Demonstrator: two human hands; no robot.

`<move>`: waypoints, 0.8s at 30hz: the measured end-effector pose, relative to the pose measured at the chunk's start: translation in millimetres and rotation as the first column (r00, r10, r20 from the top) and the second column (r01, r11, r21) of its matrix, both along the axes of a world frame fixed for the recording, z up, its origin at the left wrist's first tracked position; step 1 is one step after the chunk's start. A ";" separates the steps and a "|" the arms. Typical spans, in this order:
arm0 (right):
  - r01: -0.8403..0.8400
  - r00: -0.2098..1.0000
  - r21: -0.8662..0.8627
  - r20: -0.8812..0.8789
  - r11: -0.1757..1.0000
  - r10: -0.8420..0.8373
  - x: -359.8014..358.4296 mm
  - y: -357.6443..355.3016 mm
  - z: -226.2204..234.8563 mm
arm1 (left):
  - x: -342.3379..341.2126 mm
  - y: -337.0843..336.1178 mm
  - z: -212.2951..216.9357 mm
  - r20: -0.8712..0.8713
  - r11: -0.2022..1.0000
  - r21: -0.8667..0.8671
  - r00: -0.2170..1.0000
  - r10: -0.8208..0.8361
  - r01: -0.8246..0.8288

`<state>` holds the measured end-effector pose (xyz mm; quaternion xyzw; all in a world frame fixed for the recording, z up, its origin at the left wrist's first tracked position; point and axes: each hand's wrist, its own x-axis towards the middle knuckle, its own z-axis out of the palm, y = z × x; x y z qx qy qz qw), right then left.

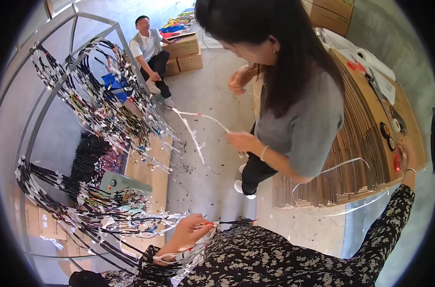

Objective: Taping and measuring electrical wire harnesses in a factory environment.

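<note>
My left hand (191, 233) is closed on a wire harness (222, 222), pinching it where a bit of red tape shows. White connectors and strands of a wire bundle (193, 256) hang over my left forearm. At the right, my right hand (406, 154) stretches over the cardboard stack with its fingers extended. Beside its palm is a roll of red tape (397, 162); whether the hand touches it is hard to tell. A co-worker in a grey shirt (301, 129) stands before me, holding a white-wrapped harness (205, 116) in one hand.
A metal rack (35, 122) on the left carries hanging wire harnesses (102, 86). Flattened cardboard (341, 153) is stacked at right, with black tape rolls (385, 130) and red-handled scissors (356, 65) on top. Another person (148, 48) sits by boxes (184, 47) at the back.
</note>
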<state>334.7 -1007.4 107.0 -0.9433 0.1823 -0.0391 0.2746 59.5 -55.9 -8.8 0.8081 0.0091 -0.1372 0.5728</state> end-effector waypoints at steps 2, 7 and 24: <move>0.054 0.996 -0.058 0.080 0.997 -0.049 9.7 -7.0 -21.5 | 0.8 -1.5 1.1 0.007 0.999 0.022 1.000 -0.028 0.027; 0.026 0.972 -0.419 0.224 0.908 0.076 -95.2 -61.5 59.1 | -12.4 41.9 -29.6 0.150 0.985 -0.098 0.981 -0.124 0.140; 0.209 0.783 0.175 0.559 0.962 -0.272 -502.9 279.7 -95.1 | -46.8 8.9 -37.8 0.302 0.935 0.092 0.885 -0.355 0.343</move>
